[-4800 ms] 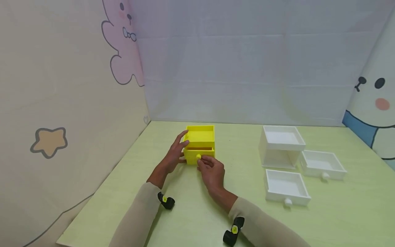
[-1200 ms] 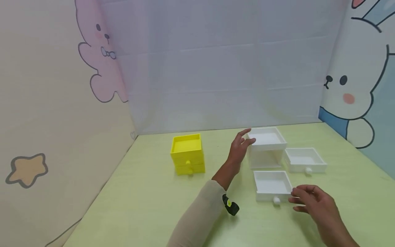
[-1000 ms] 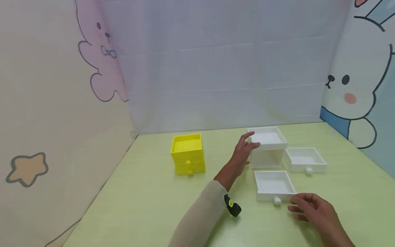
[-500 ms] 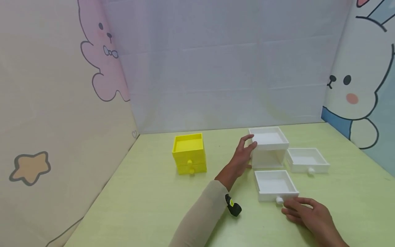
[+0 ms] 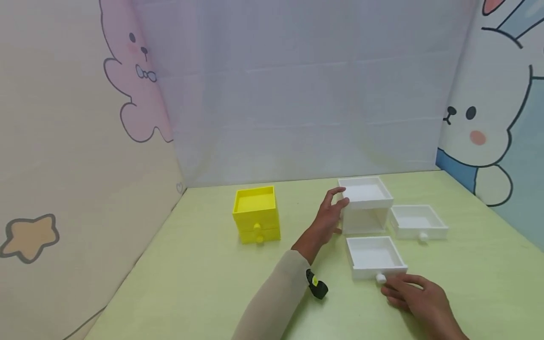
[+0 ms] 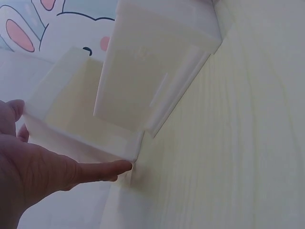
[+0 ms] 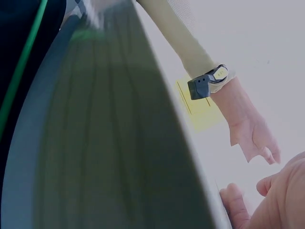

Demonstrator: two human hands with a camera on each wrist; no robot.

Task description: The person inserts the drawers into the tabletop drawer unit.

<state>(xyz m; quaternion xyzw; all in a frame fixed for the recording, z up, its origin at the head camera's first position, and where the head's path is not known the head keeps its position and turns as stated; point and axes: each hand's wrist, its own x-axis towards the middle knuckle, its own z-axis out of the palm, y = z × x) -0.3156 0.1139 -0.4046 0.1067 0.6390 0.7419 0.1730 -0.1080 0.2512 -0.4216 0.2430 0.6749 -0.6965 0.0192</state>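
My left hand (image 5: 326,218) touches the left side of a white cabinet (image 5: 365,204), whose front bay is hollow. In the left wrist view, that hand's fingers (image 6: 102,171) lie straight along the cabinet's lower edge. In front of the cabinet a white drawer (image 5: 376,252) lies on the table, its round knob (image 5: 381,278) facing me. Right beside the knob is my right hand (image 5: 418,300), fingers loosely bent; contact with the knob is unclear. In the right wrist view a gap shows between thumb and fingers, while the drawer is out of view.
A second white drawer (image 5: 418,222) lies right of the cabinet. To the left stands a small yellow cabinet (image 5: 256,215) with both drawers pushed in. Cloth with cartoon figures hangs around the pale green table (image 5: 191,283).
Both hands have left the yellow cabinet, whose top drawer was in view ajar, and moved right to the white pieces. Lately the right hand has slid left along the drawer front towards its knob.
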